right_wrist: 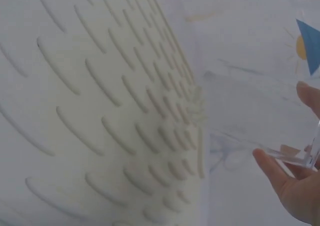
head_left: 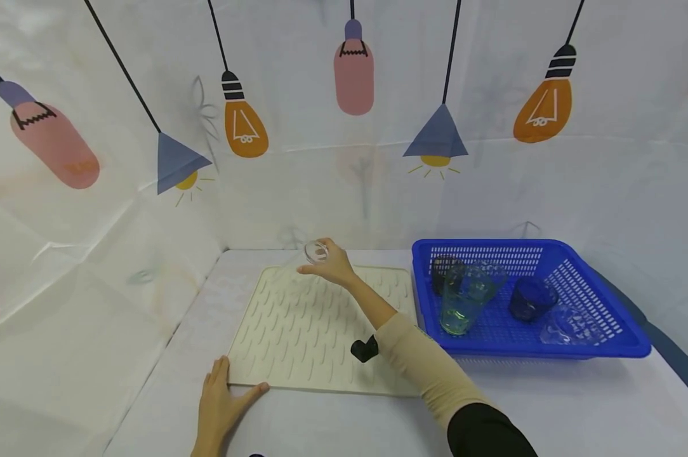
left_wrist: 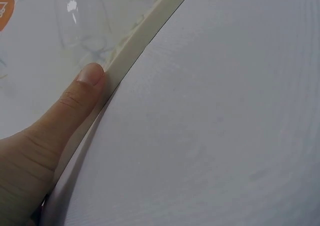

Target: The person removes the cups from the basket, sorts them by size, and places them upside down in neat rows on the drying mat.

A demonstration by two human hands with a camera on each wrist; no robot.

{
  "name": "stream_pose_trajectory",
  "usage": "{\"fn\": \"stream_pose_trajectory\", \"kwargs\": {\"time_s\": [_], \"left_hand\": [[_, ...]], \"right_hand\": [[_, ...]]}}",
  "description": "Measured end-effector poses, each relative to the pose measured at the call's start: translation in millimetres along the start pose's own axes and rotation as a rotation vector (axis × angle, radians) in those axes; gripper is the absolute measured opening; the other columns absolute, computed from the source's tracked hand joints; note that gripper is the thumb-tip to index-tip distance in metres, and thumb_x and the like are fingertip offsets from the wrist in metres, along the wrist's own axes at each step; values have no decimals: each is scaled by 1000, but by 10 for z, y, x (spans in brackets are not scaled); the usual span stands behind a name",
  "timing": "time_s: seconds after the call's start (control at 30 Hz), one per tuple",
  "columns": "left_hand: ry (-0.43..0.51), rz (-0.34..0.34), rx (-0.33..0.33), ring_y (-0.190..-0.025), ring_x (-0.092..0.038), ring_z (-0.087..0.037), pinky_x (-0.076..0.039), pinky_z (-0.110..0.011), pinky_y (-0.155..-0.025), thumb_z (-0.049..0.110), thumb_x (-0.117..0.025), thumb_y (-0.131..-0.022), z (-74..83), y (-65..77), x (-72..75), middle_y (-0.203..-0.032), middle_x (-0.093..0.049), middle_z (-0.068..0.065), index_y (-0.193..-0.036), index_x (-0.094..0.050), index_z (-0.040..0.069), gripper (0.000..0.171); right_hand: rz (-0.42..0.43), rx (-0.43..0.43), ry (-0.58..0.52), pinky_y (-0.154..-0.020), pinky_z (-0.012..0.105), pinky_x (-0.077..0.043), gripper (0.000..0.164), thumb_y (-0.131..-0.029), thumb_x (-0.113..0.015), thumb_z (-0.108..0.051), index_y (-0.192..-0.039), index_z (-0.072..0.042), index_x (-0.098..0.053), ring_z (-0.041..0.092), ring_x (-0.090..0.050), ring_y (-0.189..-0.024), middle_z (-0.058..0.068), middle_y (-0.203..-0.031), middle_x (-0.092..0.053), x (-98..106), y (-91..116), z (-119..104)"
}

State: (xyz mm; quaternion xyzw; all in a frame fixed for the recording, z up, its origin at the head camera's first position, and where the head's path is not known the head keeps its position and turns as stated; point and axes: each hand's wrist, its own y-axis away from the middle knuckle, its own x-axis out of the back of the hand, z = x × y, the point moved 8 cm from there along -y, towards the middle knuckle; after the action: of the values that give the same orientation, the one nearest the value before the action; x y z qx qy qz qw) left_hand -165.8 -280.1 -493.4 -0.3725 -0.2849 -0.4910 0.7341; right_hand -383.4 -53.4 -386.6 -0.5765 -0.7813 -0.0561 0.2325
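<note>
My right hand (head_left: 334, 264) holds a clear drinking glass (head_left: 315, 252) by its base end, over the back left of a cream ridged drying mat (head_left: 304, 343). In the right wrist view the glass (right_wrist: 255, 111) has its thick base by the fingers and its other end toward the mat (right_wrist: 105, 116); whether they touch, I cannot tell. At the mat's front left corner lies my left hand (head_left: 221, 403), thumb spread along the front edge and fingers stretched along the side. In the left wrist view the thumb (left_wrist: 75, 98) touches the mat's rim (left_wrist: 132, 51).
On the right stands a blue plastic basket (head_left: 527, 349). Inside are a greenish glass mug (head_left: 458, 311), a dark blue glass (head_left: 529, 298), a dark brown glass (head_left: 442, 273) and a clear glass (head_left: 569, 327). A lamp-patterned sheet (head_left: 321, 184) hangs behind the white table (head_left: 321, 422).
</note>
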Motion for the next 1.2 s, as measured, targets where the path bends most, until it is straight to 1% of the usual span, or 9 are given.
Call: {"fn": "stream_pose_trajectory", "kwargs": {"time_s": [0.2,0.3,0.47,0.6,0.7,0.83,0.97,1.1,1.2], "left_hand": [[16,-22,8,-129,-28,-54,-18,-53,-112,45,-84,-63,-17,1,-9,-138,-30,-41,-134,-31,-21,110],[25,-38,17,-130,-27,-54,-17,-53,-112,45,-83,-64,-20,-5,-24,-139,-29,-40,-135,-30,-21,110],[20,-56,39,-130,-26,-54,-18,-55,-111,46,-82,-64,-14,-10,-18,-140,-28,-40,-136,-29,-20,111],[16,-51,42,-130,-26,-54,-18,-55,-111,45,-83,-64,1,-4,0,-140,-28,-41,-135,-30,-21,111],[16,-39,36,-129,-27,-54,-18,-56,-111,44,-84,-63,12,1,5,-138,-29,-41,-134,-30,-22,110],[14,-39,25,-129,-27,-54,-18,-56,-111,43,-84,-63,18,-3,-8,-138,-30,-42,-133,-31,-23,110],[17,-62,38,-130,-25,-54,-16,-55,-112,45,-82,-65,13,-7,-26,-140,-27,-41,-134,-29,-22,111],[19,-59,43,-130,-25,-55,-16,-55,-112,45,-82,-64,12,2,-14,-139,-27,-42,-134,-29,-22,111],[22,-53,44,-130,-26,-54,-16,-55,-112,45,-83,-64,6,3,-14,-140,-27,-41,-134,-29,-22,111]], "right_hand": [[-17,-4,1,-89,40,-51,78,-73,-81,-29,-135,-3,-41,32,-54,-114,21,-126,-54,-176,-72,12],[-19,-7,19,-90,42,-51,80,-72,-82,-29,-135,-2,-41,36,-53,-116,22,-127,-54,-224,-97,16],[-51,-3,71,-93,44,-49,82,-73,-81,-30,-138,-3,-38,34,-51,-120,22,-130,-52,-290,-129,-54],[-98,-1,143,-96,43,-47,82,-79,-75,-37,-142,-5,-35,32,-50,-122,20,-135,-50,-385,-178,-127],[-117,5,172,-97,41,-47,81,-81,-72,-40,-143,-5,-34,31,-49,-123,16,-136,-50,-456,-219,-177],[-108,24,193,-96,38,-47,79,-81,-73,-38,-141,-2,-36,30,-51,-122,17,-135,-51,-530,-271,-230],[-89,20,201,-95,37,-48,78,-80,-75,-37,-140,-2,-38,30,-52,-120,16,-133,-53,-582,-303,-249],[-105,-4,209,-98,38,-46,80,-80,-74,-37,-142,-4,-36,29,-50,-122,14,-135,-51,-635,-315,-259],[-130,1,233,-98,41,-45,80,-82,-71,-38,-144,-5,-33,30,-49,-123,14,-138,-49,-658,-325,-276]]}}
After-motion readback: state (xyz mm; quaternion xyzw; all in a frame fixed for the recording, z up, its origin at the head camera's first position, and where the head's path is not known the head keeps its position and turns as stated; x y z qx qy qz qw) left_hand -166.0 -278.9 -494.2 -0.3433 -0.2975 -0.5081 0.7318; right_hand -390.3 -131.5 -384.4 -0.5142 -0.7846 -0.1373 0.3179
